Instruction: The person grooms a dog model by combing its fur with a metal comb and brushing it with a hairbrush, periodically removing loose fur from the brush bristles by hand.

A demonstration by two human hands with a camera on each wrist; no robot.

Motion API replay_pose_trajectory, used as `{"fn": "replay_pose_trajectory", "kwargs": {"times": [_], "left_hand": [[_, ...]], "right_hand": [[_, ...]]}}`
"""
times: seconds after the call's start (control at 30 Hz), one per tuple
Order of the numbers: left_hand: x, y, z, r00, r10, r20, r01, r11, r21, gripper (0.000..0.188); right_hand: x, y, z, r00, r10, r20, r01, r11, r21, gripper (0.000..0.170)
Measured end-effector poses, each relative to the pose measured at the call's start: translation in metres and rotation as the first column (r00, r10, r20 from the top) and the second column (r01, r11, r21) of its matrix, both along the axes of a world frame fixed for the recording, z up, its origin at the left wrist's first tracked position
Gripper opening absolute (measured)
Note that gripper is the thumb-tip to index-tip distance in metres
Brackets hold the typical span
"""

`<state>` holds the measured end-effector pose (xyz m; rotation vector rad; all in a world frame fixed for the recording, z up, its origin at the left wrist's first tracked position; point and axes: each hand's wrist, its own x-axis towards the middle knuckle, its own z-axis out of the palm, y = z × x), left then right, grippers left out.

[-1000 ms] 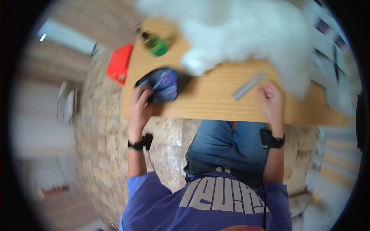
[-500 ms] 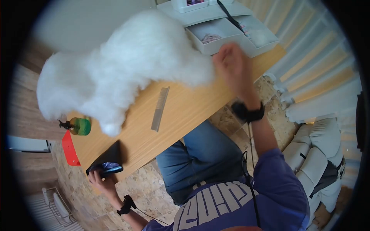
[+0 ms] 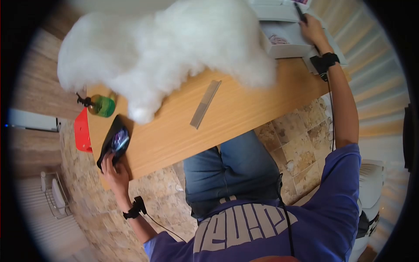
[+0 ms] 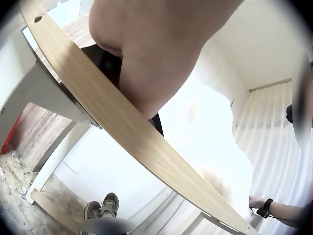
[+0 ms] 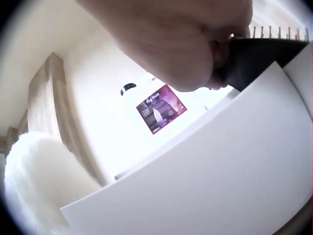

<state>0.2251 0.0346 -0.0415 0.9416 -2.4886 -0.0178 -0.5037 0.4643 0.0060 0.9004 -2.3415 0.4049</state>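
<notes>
By drawer (image 3: 290, 51), black brush (image 5: 259, 56), thin pins (image 5: 270, 32)

The head view's top edge crops the fluffy white animal (image 3: 187, 41); upper right, the right hand (image 3: 312, 30) partly hides the black pin brush (image 3: 300, 12).

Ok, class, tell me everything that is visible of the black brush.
The brush looks smooth and black, perhaps plastic, with a line of slim grey pins pointing up in the right wrist view. The right hand grips it; a narrow black end shows beyond the hand in the head view. A white drawer hides part of it; whether they touch is unclear.
</notes>
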Motion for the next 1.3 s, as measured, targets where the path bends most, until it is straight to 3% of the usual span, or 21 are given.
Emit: {"fn": "replay_pose_trajectory", "kwargs": {"times": [0.07, 0.13, 0.2, 0.27, 0.33, 0.37, 0.43, 0.5, 0.53, 0.57, 0.6, 0.67, 0.73, 0.87, 0.93, 0.97, 1.03, 1.1, 1.13, 1.17, 1.3], "left_hand": [[0.002, 0.01, 0.007, 0.996, -0.083, -0.018, 0.083, 0.996, 0.024, 0.032], [0.001, 0.016, 0.018, 0.996, -0.077, 0.048, 0.078, 0.997, -0.001, 0.027], [-0.006, 0.026, 0.032, 0.992, -0.09, 0.087, 0.1, 0.988, -0.12, 0.016], [-0.017, 0.035, 0.049, 0.993, -0.121, 0.007, 0.121, 0.985, -0.121, 0.015], [-0.031, 0.046, 0.065, 0.975, -0.189, -0.118, 0.172, 0.975, -0.143, 0.012], [-0.041, 0.046, 0.065, 0.976, -0.179, -0.126, 0.159, 0.976, -0.151, 0.012], [-0.066, 0.042, 0.066, 0.885, -0.183, -0.427, 0.279, 0.944, 0.174, 0.02], [-0.109, 0.042, 0.076, 0.865, -0.148, -0.48, 0.318, 0.902, 0.294, 0.036], [-0.127, 0.028, 0.071, 0.864, -0.232, -0.447, 0.357, 0.908, 0.218, 0.045], [-0.144, 0.014, 0.06, 0.859, -0.313, -0.406, 0.397, 0.907, 0.142, 0.055], [-0.161, 0.005, 0.053, 0.86, -0.327, -0.392, 0.418, 0.892, 0.173, 0.06], [-0.193, -0.005, 0.045, 0.854, -0.355, -0.38, 0.445, 0.877, 0.181, 0.064], [-0.218, -0.011, 0.044, 0.671, -0.54, -0.507, 0.723, 0.629, 0.286, 0.055], [-0.227, -0.019, 0.05, 0.686, -0.53, -0.499, 0.723, 0.577, 0.381, 0.046], [-0.226, -0.023, 0.044, 0.687, -0.546, -0.48, 0.717, 0.616, 0.326, 0.038], [-0.226, -0.026, 0.041, 0.684, -0.538, -0.493, 0.718, 0.614, 0.327, 0.038], [-0.227, -0.03, 0.037, 0.669, -0.571, -0.476, 0.738, 0.586, 0.335, 0.037], [-0.23, -0.031, 0.036, 0.66, -0.579, -0.479, 0.744, 0.591, 0.312, 0.036], [-0.229, -0.031, 0.034, 0.664, -0.591, -0.458, 0.74, 0.608, 0.287, 0.035], [-0.229, -0.031, 0.03, 0.667, -0.581, -0.466, 0.736, 0.611, 0.292, 0.035], [-0.228, -0.03, 0.027, 0.652, -0.611, -0.449, 0.73, 0.665, 0.155, 0.033]], "right_hand": [[0.008, 0.005, 0.009, 0.988, 0.035, -0.148, -0.056, 0.988, -0.145, 0.038], [0.072, -0.015, 0.056, 0.965, -0.256, -0.058, 0.244, 0.955, -0.167, 0.043], [0.119, -0.025, 0.086, 0.96, -0.209, -0.187, 0.122, 0.912, -0.392, 0.053], [0.169, -0.04, 0.119, 0.937, -0.258, -0.234, 0.11, 0.856, -0.505, 0.044], [0.204, -0.054, 0.146, 0.91, -0.099, -0.402, -0.19, 0.764, -0.617, 0.033], [0.231, -0.069, 0.155, 0.908, -0.091, -0.41, -0.204, 0.758, -0.62, 0.033], [0.281, -0.1, 0.172, 0.916, 0.209, -0.344, -0.402, 0.484, -0.777, 0.022], [0.292, -0.109, 0.171, 0.791, 0.543, -0.283, -0.547, 0.419, -0.725, 0.019], [0.278, -0.118, 0.166, 0.613, 0.74, -0.275, -0.54, 0.14, -0.83, 0.019], [0.291, -0.136, 0.16, 0.625, 0.755, -0.198, -0.442, 0.134, -0.887, 0.017], [0.359, -0.198, 0.181, 0.798, 0.572, -0.189, -0.179, -0.076, -0.981, 0.032], [0.314, -0.191, 0.143, 0.517, 0.826, -0.225, -0.36, -0.029, -0.933, 0.012], [0.328, -0.218, 0.135, 0.346, 0.925, -0.157, -0.243, -0.073, -0.967, 0.01], [0.346, -0.243, 0.119, 0.292, 0.956, -0.026, -0.132, 0.013, -0.991, 0.011], [0.344, -0.236, 0.115, 0.527, 0.85, -0.012, -0.318, 0.184, -0.93, 0.008], [0.343, -0.23, 0.115, 0.524, 0.852, -0.007, -0.327, 0.194, -0.925, 0.008], [0.341, -0.213, 0.12, 0.66, 0.739, 0.134, -0.381, 0.484, -0.788, 0.006], [0.339, -0.204, 0.119, 0.686, 0.707, 0.174, -0.393, 0.561, -0.729, 0.012], [0.339, -0.203, 0.12, 0.831, 0.556, -0.019, -0.484, 0.706, -0.517, 0.013], [0.341, -0.203, 0.121, 0.871, 0.415, -0.261, -0.48, 0.831, -0.282, 0.015], [0.353, -0.209, 0.126, 0.935, 0.316, -0.164, -0.324, 0.946, -0.027, 0.026]]}}
